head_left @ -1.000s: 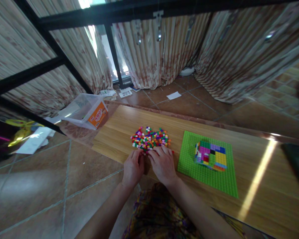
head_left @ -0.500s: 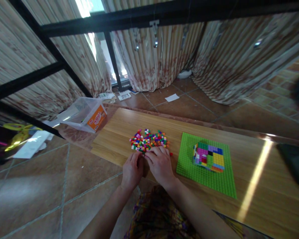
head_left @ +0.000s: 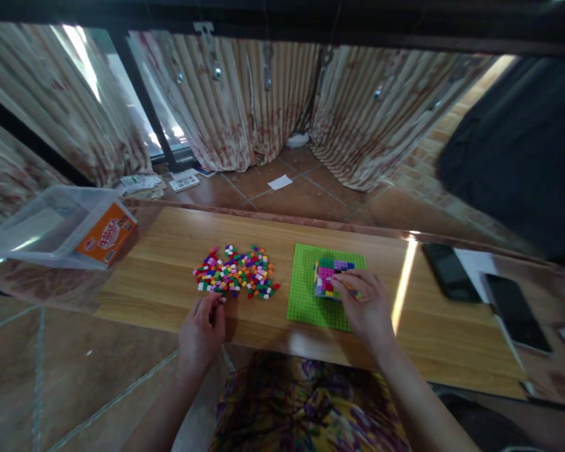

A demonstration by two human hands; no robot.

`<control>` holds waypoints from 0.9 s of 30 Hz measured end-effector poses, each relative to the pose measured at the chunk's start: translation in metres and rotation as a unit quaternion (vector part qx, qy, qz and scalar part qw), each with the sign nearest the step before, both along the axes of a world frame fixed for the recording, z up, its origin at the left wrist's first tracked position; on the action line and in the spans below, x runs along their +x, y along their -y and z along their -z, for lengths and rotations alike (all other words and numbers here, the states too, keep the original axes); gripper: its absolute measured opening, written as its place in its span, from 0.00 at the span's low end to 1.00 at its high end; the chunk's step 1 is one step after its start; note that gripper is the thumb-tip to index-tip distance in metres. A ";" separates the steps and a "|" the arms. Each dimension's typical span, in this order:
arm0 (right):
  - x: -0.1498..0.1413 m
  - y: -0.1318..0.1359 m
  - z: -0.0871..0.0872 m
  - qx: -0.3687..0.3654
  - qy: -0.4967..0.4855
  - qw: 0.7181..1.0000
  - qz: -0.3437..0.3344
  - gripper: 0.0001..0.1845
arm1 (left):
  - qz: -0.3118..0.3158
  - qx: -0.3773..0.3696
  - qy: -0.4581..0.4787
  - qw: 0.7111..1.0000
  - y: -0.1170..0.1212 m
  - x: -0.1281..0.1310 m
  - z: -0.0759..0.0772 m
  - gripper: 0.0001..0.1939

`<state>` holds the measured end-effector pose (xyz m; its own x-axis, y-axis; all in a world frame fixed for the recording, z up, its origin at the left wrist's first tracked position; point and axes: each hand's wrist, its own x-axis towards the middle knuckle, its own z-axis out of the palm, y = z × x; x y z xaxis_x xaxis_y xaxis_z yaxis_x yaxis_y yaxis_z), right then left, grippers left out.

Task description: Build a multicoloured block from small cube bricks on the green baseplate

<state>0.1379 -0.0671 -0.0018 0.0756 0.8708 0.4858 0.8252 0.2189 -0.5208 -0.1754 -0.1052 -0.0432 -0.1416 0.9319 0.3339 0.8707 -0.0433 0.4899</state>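
A pile of small coloured bricks (head_left: 236,272) lies on a wooden board (head_left: 169,251). To its right sits a green baseplate (head_left: 306,295) carrying a multicoloured block of stacked bricks (head_left: 327,276). My right hand (head_left: 365,304) rests over the block's right side, fingers curled and pressed onto its top; whether a brick is under the fingertips is hidden. My left hand (head_left: 201,329) sits at the board's near edge just below the pile, fingers bent, fingertips touching the nearest bricks.
A clear plastic tub with an orange label (head_left: 63,229) stands at the board's left end. Two dark phones (head_left: 449,271) (head_left: 513,302) lie at the right. Curtains (head_left: 245,100) hang behind, papers lie on the tiled floor, and a dark shape (head_left: 522,150) fills the upper right.
My right hand has moved right from the brick pile onto the block on the green baseplate. The left hand stayed by the pile. The view swung right and down.
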 end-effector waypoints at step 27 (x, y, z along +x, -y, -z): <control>-0.010 -0.006 0.012 0.020 0.097 0.994 0.044 0.10 | 0.004 -0.011 0.008 1.000 0.001 0.000 0.001 0.12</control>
<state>0.1280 -0.0614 -0.0141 0.0519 0.8448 0.5325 0.9261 0.1588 -0.3422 -0.1759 -0.1057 -0.0443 -0.1393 0.9400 0.3113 0.8623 -0.0394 0.5048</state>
